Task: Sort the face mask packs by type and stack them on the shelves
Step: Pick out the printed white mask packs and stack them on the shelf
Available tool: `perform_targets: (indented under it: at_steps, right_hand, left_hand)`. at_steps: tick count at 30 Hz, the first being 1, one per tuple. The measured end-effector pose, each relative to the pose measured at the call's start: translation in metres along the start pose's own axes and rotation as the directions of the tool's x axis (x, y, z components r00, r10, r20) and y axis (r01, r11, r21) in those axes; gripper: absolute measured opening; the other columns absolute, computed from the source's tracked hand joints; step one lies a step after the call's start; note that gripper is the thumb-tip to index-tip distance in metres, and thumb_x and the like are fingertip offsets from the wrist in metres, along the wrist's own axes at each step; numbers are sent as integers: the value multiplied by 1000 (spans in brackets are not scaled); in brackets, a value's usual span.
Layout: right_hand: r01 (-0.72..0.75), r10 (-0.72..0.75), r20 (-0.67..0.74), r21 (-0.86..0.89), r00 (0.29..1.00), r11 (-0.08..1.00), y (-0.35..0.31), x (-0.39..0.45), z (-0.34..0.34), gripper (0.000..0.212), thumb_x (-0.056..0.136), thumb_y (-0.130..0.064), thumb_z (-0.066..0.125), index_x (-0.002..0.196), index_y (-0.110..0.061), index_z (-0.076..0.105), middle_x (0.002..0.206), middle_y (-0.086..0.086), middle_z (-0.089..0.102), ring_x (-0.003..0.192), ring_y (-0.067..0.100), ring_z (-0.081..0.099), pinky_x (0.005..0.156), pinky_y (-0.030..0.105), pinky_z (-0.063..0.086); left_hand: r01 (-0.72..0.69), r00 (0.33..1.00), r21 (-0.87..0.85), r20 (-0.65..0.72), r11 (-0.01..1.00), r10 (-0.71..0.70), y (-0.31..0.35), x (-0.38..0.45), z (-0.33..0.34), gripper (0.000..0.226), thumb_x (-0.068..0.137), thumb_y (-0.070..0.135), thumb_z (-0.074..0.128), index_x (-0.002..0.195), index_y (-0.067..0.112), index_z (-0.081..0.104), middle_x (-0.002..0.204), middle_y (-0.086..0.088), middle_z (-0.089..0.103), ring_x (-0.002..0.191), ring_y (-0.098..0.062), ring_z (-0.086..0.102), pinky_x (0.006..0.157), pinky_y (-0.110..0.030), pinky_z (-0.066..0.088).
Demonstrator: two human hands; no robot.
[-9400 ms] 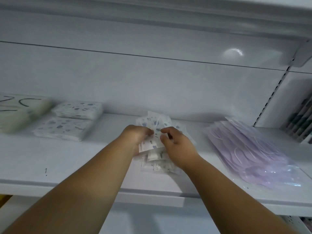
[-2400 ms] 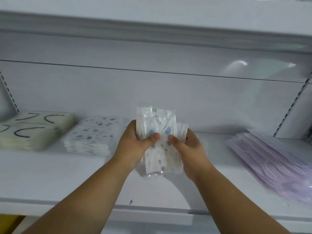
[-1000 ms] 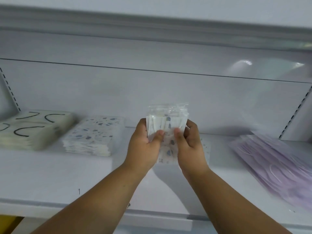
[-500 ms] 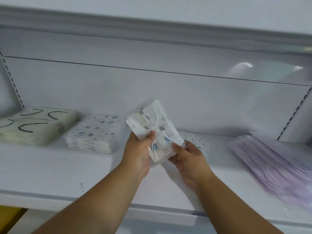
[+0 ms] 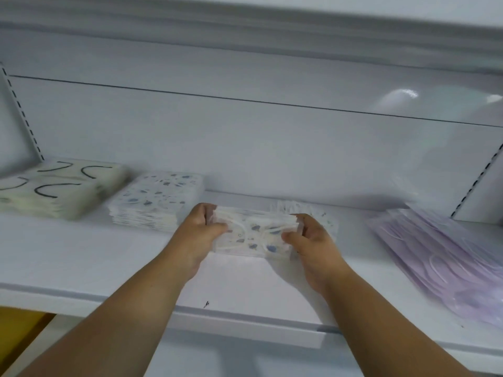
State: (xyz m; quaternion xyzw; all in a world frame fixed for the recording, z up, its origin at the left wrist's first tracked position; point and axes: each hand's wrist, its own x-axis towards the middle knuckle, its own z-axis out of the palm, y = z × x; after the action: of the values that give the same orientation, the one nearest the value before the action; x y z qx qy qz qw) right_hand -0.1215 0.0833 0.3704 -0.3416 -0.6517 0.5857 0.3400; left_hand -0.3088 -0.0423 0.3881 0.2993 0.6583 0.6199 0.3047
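Two hands hold one bundle of patterned mask packs (image 5: 254,235) between them, low over the white shelf (image 5: 81,257). The left hand (image 5: 197,235) takes the bundle's left end and the right hand (image 5: 313,240) its right end, each grip closed on it with the thumb on top and the fingers curled behind. The bundle lies flat and lengthwise, spanning the gap between the two grips; whether it touches the shelf cannot be told. No brand, label or writing can be read on any pack. A stack of matching speckled packs (image 5: 158,202) sits to the left, beside a cream stack with black ear loops (image 5: 54,189). More speckled packs (image 5: 321,217) lie just behind the right hand. Lilac packs (image 5: 446,254) fan out well to the right.
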Motion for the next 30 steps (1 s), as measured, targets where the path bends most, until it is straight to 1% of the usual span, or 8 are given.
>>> perform_targets:
  at_steps: [3, 7, 13, 17, 20, 24, 28, 30]
  right_hand:
    - [-44, 44, -15, 29, 999, 999, 5, 3, 1, 34, 71, -29, 61, 105, -27, 64, 103, 8, 72, 98, 34, 68, 93, 51, 53]
    - [-75, 75, -4, -35, 997, 997, 7, 0, 0, 21, 81, -24, 49, 98, -17, 58, 99, 23, 63, 85, 27, 59, 79, 43, 48]
    - [-40, 40, -5, -278, 999, 960, -5, -1, 3, 17, 97, -21, 50, 106, -8, 58, 95, 21, 64, 76, 21, 53, 70, 37, 46]
    - [-24, 25, 1, -91, 1000, 996, -35, 7, 39, 9, 96, -13, 63, 93, -9, 70, 82, 12, 70, 70, 23, 60, 67, 42, 53]
    - [-41, 43, -54, 29, 998, 999, -57, 26, 82, 8, 91, -8, 71, 95, -4, 66, 82, 12, 72, 68, 21, 67, 60, 34, 58]
    - [-31, 30, -179, -5, 983, 999, -70, 64, 141, 25, 86, -12, 76, 98, -10, 55, 62, 3, 63, 50, 16, 58, 69, 48, 60]
    - [17, -79, -248, -244, 965, 970, -79, 105, 191, 18, 89, -20, 72, 94, -11, 58, 65, 4, 66, 46, 16, 59, 44, 25, 48]
    - [26, -122, -247, -359, 961, 933, -81, 125, 208, 18, 88, -23, 72, 94, -16, 56, 71, 4, 67, 49, 18, 61, 48, 24, 48]
  left_hand:
    - [6, 999, 33, 31, 999, -7, -2, -3, 4, 27, 77, 21, 62, 103, 27, 60, 111, 1, 67, 107, -22, 63, 103, -40, 46]
    - [-23, 1000, 163, -7, 986, 24, -10, -4, 4, 23, 97, 5, 50, 109, 23, 57, 112, 0, 66, 108, -21, 62, 101, -41, 47]
    - [-160, 982, 439, -20, 884, 188, 0, -4, -22, 3, 96, 12, 61, 97, 14, 61, 92, -13, 66, 79, -29, 61, 68, -32, 46]
    - [-181, 966, 347, -113, 920, 233, 20, 10, -71, 22, 87, 10, 74, 86, 30, 66, 77, 1, 68, 66, -19, 59, 68, -34, 48]
    - [-161, 950, 342, -202, 926, 240, 39, 35, -110, 28, 85, 11, 77, 93, 31, 60, 82, -6, 69, 58, -18, 59, 64, -30, 47]
    - [-151, 929, 582, -193, 799, 316, 58, 77, -154, 19, 86, 15, 74, 94, 24, 59, 83, -1, 70, 66, -19, 65, 58, -25, 46]
    - [-198, 929, 797, -32, 571, 368, 70, 126, -189, 12, 90, 12, 66, 83, 21, 69, 87, 7, 68, 88, -19, 65, 72, -25, 42]
    - [-175, 947, 838, 0, 516, 321, 76, 149, -198, 17, 91, 10, 63, 86, 21, 74, 94, 2, 72, 92, -21, 65, 78, -24, 43]
